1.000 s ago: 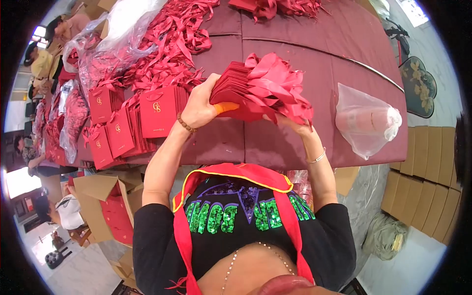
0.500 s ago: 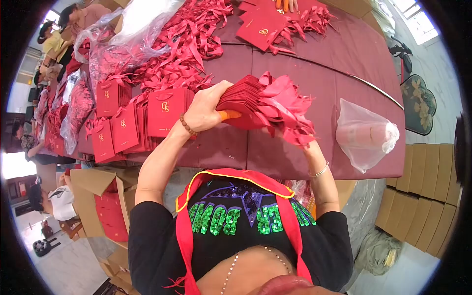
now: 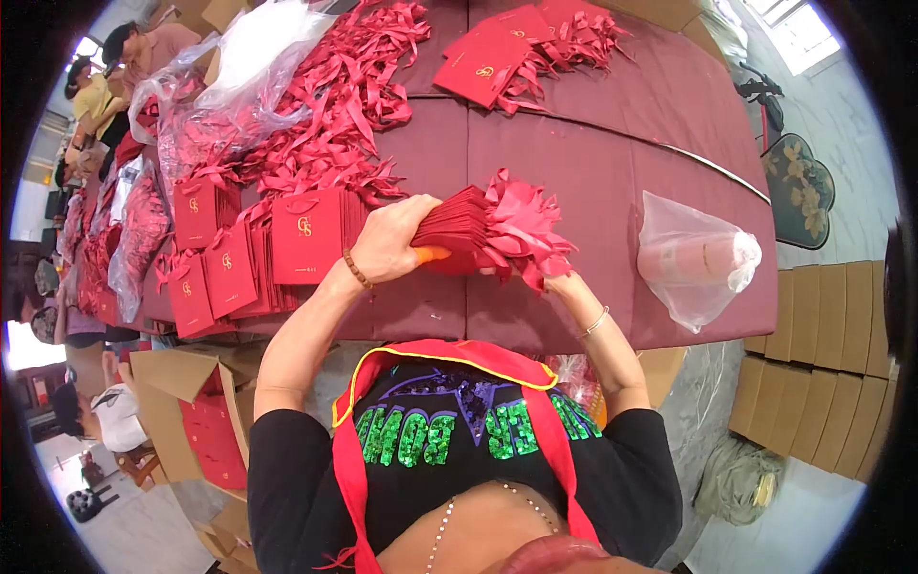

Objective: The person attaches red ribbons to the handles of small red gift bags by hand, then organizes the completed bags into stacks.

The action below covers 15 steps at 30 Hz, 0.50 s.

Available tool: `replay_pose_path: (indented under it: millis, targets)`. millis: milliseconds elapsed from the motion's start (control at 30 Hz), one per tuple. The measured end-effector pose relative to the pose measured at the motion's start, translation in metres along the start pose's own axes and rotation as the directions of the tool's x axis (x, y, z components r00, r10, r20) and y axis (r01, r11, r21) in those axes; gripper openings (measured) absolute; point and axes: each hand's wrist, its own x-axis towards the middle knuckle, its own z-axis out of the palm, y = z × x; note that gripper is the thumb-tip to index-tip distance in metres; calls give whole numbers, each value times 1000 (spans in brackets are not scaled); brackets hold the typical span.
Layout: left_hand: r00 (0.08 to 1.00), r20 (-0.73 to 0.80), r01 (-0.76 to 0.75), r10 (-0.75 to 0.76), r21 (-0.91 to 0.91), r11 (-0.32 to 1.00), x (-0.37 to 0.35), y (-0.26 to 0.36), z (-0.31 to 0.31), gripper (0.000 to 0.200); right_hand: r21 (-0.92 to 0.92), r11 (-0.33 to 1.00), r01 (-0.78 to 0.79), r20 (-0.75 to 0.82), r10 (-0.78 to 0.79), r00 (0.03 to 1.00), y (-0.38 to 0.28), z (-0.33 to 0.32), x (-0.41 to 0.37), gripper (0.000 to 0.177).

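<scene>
My left hand [image 3: 390, 237] grips a stack of small red paper gift bags [image 3: 454, 230] by one end, its thumb, in an orange finger cover [image 3: 430, 254], pressed on the near side. Loose red ribbons [image 3: 521, 225] spill from the stack's other end. My right hand [image 3: 555, 283] is at those ribbons, closed around their lower side; its fingers are mostly hidden beneath them. The bundle is held above the table, near its front edge. Left of it, several red bags with gold lettering [image 3: 308, 234] stand in rows on the table.
A heap of red ribbons [image 3: 335, 105] covers the table's far left beside clear plastic [image 3: 229, 115]. More red bags [image 3: 483, 72] lie at the far side. A pink cylinder in a plastic bag [image 3: 696, 258] rests at right. Cartons [image 3: 822, 325] stack beyond; an open carton [image 3: 172, 387] stands lower left.
Both hands have brought the bundle closer to my body and slightly left. The ribbons are gathered more tightly. Another person's hand at the far bags has left the view.
</scene>
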Motion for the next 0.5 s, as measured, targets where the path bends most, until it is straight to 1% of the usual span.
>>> replay_pose_path:
  millis: [33,67,100,167,200,267,300,333,367,400,467,500]
  targets:
    - [1000,15,12,-12,-9,1000,0,1,-1,50,-166,986,28,-1,-29,1000,5,-3,1,45]
    - [999,33,28,-27,-20,999,0,3,-2,51,-325,944,51,3,-53,999,10,-5,1,45]
    - [999,41,31,-30,-23,999,0,3,-3,51,-319,947,46,-1,-49,999,11,-6,0,45]
    - [1000,-1,-4,4,-15,1000,4,2,-5,53,-202,968,149,25,-147,989,12,-10,1,44]
    - [1000,21,11,-11,-28,1000,4,1,-5,55,-65,984,168,-36,-171,985,46,-23,5,42]
    - [1000,1,-9,9,-14,1000,6,-1,-2,58,-239,955,176,-71,-198,978,65,-29,2,41]
    - [1000,-18,-7,7,-44,999,7,-2,1,60,-44,984,174,-25,-175,984,48,-17,4,43]
    - [1000,-10,0,0,-48,999,6,-1,5,60,-299,927,226,-14,-241,970,45,-21,3,44]
    - [997,2,70,-71,-123,990,6,-1,10,59,-534,803,264,16,-303,953,41,-23,2,45]
    - [990,20,139,-137,-195,971,6,-2,15,58,-220,952,211,-19,-220,975,11,-6,-10,44]
    - [958,104,285,-268,-214,934,4,1,27,57,-210,937,277,-16,-287,958,51,-36,-9,47]
    - [928,160,367,-336,-235,900,5,3,34,57,-211,938,275,-30,-287,957,49,-36,-15,47]
